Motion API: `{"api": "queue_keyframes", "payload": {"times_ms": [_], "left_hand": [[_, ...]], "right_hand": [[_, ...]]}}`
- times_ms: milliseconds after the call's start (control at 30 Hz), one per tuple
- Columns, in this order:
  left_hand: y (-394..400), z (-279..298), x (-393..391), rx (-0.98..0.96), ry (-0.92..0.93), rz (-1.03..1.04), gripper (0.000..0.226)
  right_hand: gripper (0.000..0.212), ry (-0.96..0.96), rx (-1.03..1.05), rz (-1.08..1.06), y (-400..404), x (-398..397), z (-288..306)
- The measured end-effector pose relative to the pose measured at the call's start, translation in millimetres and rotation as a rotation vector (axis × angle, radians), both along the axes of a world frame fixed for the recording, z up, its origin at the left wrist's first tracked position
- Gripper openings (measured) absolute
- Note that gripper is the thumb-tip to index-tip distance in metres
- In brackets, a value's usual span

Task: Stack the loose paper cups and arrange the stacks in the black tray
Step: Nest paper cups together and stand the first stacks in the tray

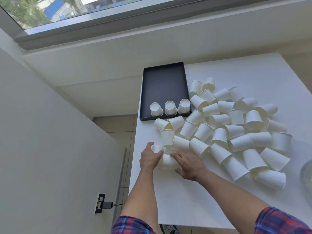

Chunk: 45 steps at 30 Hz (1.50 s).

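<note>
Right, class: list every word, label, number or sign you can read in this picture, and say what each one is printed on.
None can be read.
White paper cups: plain, no print showing.
Black rectangular tray: bare, no label.
White table: no markings.
Black wall socket plate: any marking is too small to read.
Blue shape outside the window: too blurred to show any lettering.

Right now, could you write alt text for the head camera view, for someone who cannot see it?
Two hands, left and right, reach for white paper cups at the near edge of a big loose pile on a white table. Behind it, a black tray holds three upside-down cup stacks along its near edge.
</note>
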<state>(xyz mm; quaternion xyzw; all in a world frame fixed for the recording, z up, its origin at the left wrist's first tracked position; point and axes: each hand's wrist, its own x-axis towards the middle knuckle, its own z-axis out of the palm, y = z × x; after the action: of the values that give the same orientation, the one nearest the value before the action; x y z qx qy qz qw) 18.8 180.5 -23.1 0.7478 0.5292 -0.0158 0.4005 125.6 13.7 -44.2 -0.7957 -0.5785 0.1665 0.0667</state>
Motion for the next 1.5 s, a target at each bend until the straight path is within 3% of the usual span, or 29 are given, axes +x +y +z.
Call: {"api": "queue_keyframes", "payload": {"times_ms": [200, 333, 500, 600, 967, 1100, 1300, 1500], "left_hand": [[1, 4, -17, -0.221, -0.233, 0.262, 0.060], [1, 7, -27, -0.471, -0.440, 0.492, 0.056], [0, 6, -36, -0.662, -0.564, 0.614, 0.038], [-2, 9, -36, -0.748, -0.632, 0.644, 0.049], [-17, 8, -24, -0.854, -0.714, 0.700, 0.050], [-20, 6, -18, -0.808, -0.803, 0.827, 0.037], [-28, 6, -10, -0.832, -0.778, 0.820, 0.028], [-39, 9, 4, -0.922, -0.819, 0.738, 0.050]], "right_hand": [[0.070, 0.140, 0.093, -0.088, -10, -5, -3], [0.077, 0.373, 0.231, -0.221, -19, -8, 0], [0.081, 0.505, 0.400, -0.313, -16, -9, 11], [0.079, 0.528, 0.413, -0.296, -15, -11, 14], [0.088, 0.445, 0.310, -0.291, -9, -9, 13], [0.083, 0.615, 0.403, -0.473, -12, -1, 20], [0.072, 0.769, 0.634, -0.599, -3, 5, 40], [0.086, 0.760, 0.679, -0.595, 7, 4, 51]]}}
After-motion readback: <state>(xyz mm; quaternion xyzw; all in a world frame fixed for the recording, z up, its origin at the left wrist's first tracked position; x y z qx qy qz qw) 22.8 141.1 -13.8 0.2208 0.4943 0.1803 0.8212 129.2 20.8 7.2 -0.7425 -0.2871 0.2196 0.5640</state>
